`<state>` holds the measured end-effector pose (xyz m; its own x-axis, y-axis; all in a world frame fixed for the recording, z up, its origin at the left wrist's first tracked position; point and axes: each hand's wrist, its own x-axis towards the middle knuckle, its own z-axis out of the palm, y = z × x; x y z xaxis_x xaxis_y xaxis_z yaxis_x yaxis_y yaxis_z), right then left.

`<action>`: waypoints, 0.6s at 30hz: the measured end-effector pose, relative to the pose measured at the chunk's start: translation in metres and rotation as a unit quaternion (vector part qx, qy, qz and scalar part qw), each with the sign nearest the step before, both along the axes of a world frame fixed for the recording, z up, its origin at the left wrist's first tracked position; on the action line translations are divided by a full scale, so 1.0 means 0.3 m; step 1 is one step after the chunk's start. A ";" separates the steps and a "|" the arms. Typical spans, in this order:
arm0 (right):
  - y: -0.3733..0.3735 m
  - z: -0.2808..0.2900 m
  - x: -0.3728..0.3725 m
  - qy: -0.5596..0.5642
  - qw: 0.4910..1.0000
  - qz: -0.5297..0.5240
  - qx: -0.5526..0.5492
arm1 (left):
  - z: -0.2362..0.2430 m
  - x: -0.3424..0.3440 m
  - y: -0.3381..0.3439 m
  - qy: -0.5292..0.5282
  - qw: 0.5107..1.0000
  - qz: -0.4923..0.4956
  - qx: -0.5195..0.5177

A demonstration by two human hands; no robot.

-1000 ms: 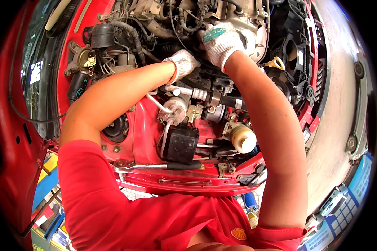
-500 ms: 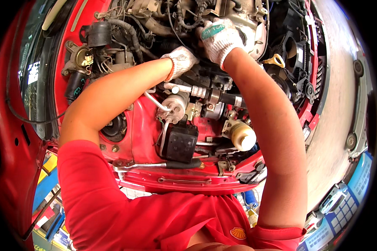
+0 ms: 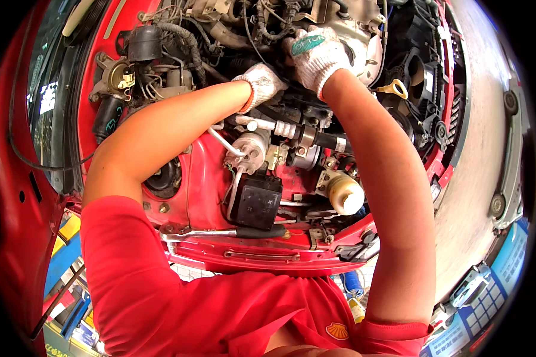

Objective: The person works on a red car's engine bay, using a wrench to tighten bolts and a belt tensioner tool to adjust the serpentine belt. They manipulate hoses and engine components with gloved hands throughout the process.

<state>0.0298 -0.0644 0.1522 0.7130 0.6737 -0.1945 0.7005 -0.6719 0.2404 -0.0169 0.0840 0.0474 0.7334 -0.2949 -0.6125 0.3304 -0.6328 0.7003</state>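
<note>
Both my hands, in white knitted gloves, reach deep into the engine bay of a red car. My left hand [image 3: 261, 84] is down beside the engine, its fingers out of sight among dark parts. My right hand [image 3: 318, 55] lies against the side of the engine next to the pale metal engine cover [image 3: 358, 18], back of the hand up, and its fingertips are hidden below. Whatever either hand touches there cannot be seen. A thin black cable [image 3: 248, 35] runs down between the hoses toward my left hand.
A ratchet wrench [image 3: 220, 232] lies along the red fender edge. Nearer me are a black box [image 3: 259, 201], a silver canister [image 3: 248, 151] and a yellowish reservoir [image 3: 345, 195]. A yellow looped handle [image 3: 394, 88] is right of my forearm. The raised red door panel [image 3: 24, 238] stands left.
Both hands keep nearly the same places in the engine bay. The whole view has shifted slightly, and my hands appear a little farther right.
</note>
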 end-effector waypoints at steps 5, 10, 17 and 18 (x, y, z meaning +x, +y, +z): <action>0.004 0.001 0.002 0.009 1.000 0.001 0.002 | -0.071 0.023 0.019 -0.151 0.972 -0.170 0.060; 0.000 0.003 0.003 0.012 1.000 0.003 -0.006 | -0.049 0.006 0.031 -0.170 0.977 -0.128 0.020; -0.011 -0.013 0.010 0.000 1.000 0.006 0.006 | -0.009 0.036 0.047 0.074 0.995 0.016 -0.063; -0.022 -0.020 0.012 -0.011 1.000 0.012 0.015 | -0.019 0.044 0.060 0.061 0.997 -0.005 -0.056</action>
